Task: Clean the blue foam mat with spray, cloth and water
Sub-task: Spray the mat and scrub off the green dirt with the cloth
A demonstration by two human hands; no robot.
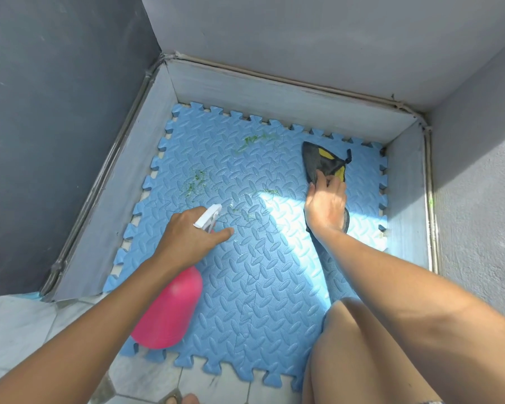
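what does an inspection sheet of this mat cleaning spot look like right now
surface: blue foam mat lying flat, green smears toward its far-left part
job's things: pink spray bottle with white nozzle; dark cloth with yellow patches on the mat
clutter: nothing seen
grippers: left hand grips the bottle; right hand presses on the cloth
cables: nothing seen
surroundings: grey walls, tiled floor
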